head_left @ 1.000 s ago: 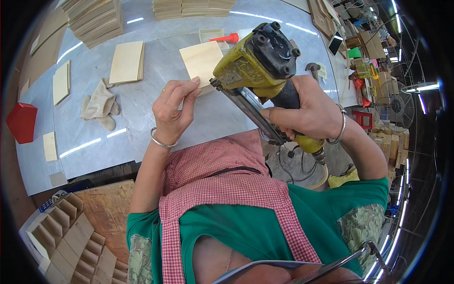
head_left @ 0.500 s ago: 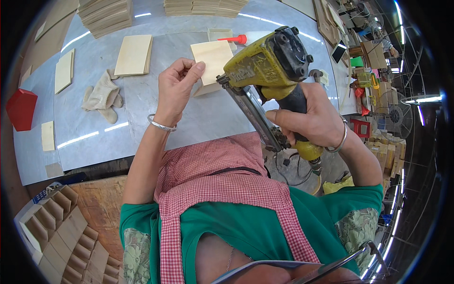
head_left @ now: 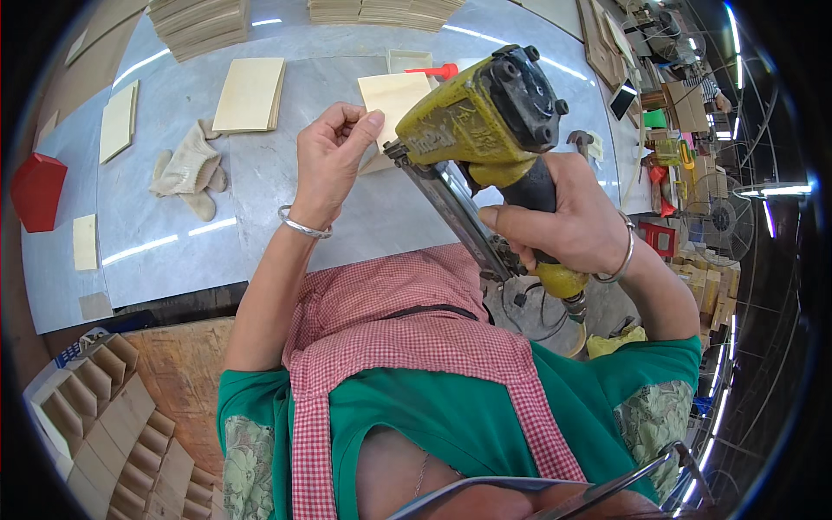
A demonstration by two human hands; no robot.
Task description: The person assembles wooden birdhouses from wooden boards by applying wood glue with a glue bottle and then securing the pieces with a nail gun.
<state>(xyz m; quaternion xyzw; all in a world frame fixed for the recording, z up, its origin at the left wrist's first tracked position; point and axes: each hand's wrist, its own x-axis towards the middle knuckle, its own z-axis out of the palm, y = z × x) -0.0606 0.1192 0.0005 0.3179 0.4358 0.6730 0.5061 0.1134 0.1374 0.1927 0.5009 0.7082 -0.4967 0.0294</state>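
Note:
My left hand (head_left: 334, 165) pinches a pale thin wooden board (head_left: 394, 97) by its left edge, thumb on top. Under this board another wooden piece (head_left: 374, 164) partly shows. In my right hand (head_left: 576, 221) is a yellow and black nail gun (head_left: 472, 117), gripped by its dark handle. The gun's nose lies over the right edge of the board; whether it touches the wood I cannot tell. Its body hides the board's right side. A hose fitting (head_left: 575, 305) hangs from the handle's lower end.
Stacks of wooden boards (head_left: 199, 28) stand at the table's far side, with smaller board piles (head_left: 250, 95) nearer. A cream glove (head_left: 191, 169), a red box (head_left: 39, 192) and a red-nozzled bottle (head_left: 444, 71) lie on the grey table (head_left: 173, 234). Wooden boxes (head_left: 113, 433) stack at lower left.
The nail gun has shifted slightly left, its nose now overlapping the board's edge more. The left hand keeps its pinch, and the whole view has moved a little.

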